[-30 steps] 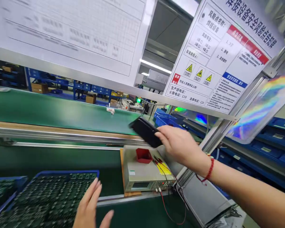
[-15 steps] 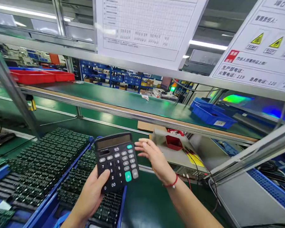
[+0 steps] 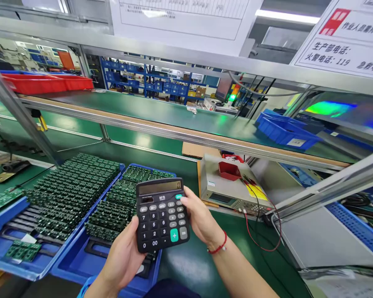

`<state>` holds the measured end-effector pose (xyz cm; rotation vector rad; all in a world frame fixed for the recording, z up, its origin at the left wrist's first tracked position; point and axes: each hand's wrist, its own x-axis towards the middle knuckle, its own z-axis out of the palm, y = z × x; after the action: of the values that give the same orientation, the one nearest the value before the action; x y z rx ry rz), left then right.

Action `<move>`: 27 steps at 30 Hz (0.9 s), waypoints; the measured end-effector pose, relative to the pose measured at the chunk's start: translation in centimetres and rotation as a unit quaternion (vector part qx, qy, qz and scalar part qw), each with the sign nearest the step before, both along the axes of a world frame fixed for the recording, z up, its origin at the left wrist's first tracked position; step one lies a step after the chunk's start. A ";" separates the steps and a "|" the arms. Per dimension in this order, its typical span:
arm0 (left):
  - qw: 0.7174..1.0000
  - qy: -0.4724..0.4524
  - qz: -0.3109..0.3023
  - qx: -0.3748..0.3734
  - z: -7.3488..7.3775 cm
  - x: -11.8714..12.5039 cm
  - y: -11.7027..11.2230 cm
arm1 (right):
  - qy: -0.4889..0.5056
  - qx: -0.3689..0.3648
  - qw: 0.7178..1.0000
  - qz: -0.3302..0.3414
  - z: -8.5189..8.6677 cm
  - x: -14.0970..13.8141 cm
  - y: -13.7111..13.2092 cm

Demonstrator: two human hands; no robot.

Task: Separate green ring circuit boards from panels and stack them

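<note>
A black desk calculator (image 3: 157,217) faces me, tilted up, with a "0" at the right of its display. My left hand (image 3: 126,250) is closed on its left side, thumb along the edge and fingers hidden behind. At the upper right edge, my right hand (image 3: 202,219) grips the calculator too, its thumb on or by the green key at the top right and its other fingers mostly behind. A red bracelet (image 3: 218,244) circles the right wrist. Behind and left of the calculator, blue trays (image 3: 77,260) hold rows of upright green circuit boards (image 3: 77,194).
A grey bench instrument (image 3: 216,186) with a red tray (image 3: 229,170) on top and red and black leads stands to the right. Across the front runs a raised shelf (image 3: 136,111) carrying red bins (image 3: 49,84) and blue bins (image 3: 286,128). A metal post slants at the left.
My right hand has come from beside the calculator onto its upper right edge. The display now reads 0. My left thumb has shifted from the keys to the side edge. The view has tipped down.
</note>
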<state>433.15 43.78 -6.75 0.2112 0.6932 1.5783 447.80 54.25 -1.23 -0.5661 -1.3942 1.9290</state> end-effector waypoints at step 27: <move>0.993 0.059 0.073 0.069 2.2 1.6 -0.3 | -0.117 0.203 0.972 -0.031 -1.7 -0.4 -1.7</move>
<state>434.76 43.49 -4.58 0.3662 0.7043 1.7668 447.40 52.58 -2.90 -0.6404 -1.8376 1.5022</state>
